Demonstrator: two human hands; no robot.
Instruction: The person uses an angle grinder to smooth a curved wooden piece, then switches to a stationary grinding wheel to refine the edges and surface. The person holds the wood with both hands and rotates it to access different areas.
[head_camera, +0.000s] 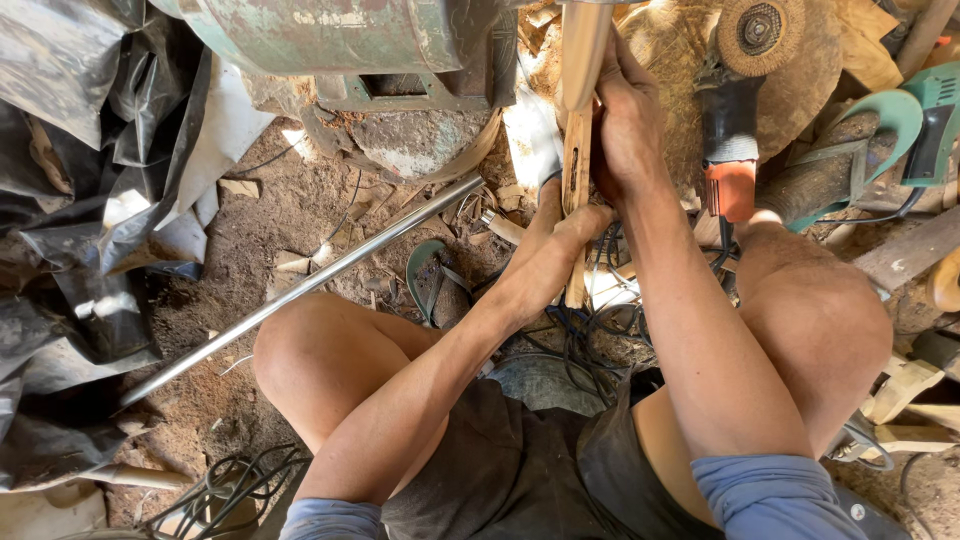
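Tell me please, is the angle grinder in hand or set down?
Set down: the angle grinder lies on the ground, while both hands grip the wooden piece.

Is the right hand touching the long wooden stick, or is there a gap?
Touching. The head view shows the right hand wrapped around the wooden stick, with no gap visible.

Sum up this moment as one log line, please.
left hand: grips wooden stick low | right hand: grips stick higher | stick: upright between knees | angle grinder: on ground, untouched | metal rod: lying left
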